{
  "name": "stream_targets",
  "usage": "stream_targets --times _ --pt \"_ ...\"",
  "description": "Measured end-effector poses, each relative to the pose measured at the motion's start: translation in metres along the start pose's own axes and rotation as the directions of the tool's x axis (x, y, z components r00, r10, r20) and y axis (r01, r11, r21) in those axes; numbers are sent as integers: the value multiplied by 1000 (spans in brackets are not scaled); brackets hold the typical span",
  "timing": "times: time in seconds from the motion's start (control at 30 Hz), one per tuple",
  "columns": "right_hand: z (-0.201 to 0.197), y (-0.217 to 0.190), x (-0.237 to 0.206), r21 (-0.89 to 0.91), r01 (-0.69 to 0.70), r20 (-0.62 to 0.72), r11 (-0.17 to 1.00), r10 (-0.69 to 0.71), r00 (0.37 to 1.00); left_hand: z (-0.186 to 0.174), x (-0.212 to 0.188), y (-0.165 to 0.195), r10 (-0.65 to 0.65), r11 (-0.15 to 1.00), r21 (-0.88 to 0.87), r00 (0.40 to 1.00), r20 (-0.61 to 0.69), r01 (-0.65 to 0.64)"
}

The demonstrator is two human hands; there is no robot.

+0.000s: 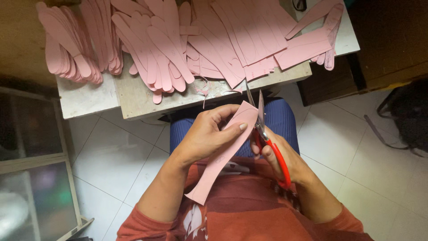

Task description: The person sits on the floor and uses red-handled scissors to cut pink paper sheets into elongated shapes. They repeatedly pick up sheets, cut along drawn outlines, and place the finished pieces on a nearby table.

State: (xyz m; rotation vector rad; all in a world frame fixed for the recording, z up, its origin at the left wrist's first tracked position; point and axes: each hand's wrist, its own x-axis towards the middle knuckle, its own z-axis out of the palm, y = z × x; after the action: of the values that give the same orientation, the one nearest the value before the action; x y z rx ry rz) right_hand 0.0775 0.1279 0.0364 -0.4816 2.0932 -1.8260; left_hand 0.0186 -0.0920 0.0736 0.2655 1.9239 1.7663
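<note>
Two hands: both at work over the lap, below the table (133,96)
Left hand (209,136): fingers curled, pinching the pink strip (223,156) near its upper end, thumb on top
Strip: long, slanting from the blades down toward the shirt, clear of the table
Right hand (281,158): closed round the red handles of the scissors (263,129)
Scissors: blades parted, tips up, against the strip's right edge
Table: heaped with pink cut pieces (178,40), scraps at its near edge
</note>
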Motion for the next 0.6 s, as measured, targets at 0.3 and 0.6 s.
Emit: stream_targets --times 0.3,0.6 --pt "-21 7 -7 -83 -98 70 992 104 992 -12 4 -11 -8 1000 -10 997 77 8" --pt "-41 9 -23 85 -300 132 950 287 949 -23 11 -43 -39 792 -566 943 330 231"
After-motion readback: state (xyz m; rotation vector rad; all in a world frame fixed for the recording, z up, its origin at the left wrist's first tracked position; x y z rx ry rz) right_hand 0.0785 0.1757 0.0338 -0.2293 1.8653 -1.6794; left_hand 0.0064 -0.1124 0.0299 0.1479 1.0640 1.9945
